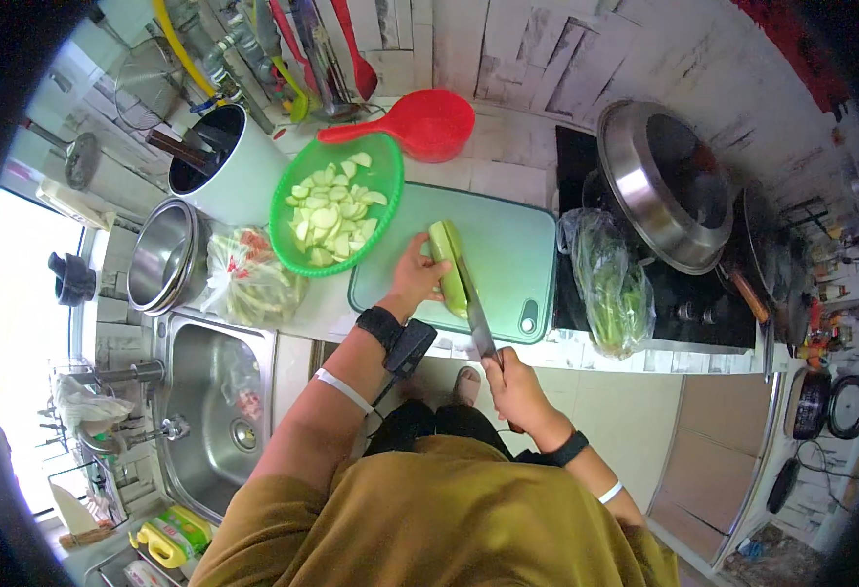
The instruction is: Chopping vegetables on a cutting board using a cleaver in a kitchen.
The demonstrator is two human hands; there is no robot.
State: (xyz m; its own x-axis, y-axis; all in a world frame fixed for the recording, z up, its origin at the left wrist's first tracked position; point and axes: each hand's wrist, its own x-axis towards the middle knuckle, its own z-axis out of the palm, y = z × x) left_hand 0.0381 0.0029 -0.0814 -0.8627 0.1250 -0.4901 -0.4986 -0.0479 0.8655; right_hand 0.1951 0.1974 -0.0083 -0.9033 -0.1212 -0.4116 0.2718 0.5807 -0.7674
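Observation:
A pale green peeled vegetable, perhaps a zucchini or gourd, lies lengthwise on the green cutting board. My left hand holds it from the left side, fingers and thumb pressed against it. In my right hand is the handle of a kitchen knife. Its blade runs along the vegetable's right side, where a lengthwise split shows; how deep the edge sits cannot be told. Touching the board's upper left is a green plastic basket with many pale cut slices.
A red ladle rests behind the basket. To the right, bagged green vegetables lie by the black cooktop, which carries a steel pan. On the left are a plastic bag of scraps, steel bowls and a sink.

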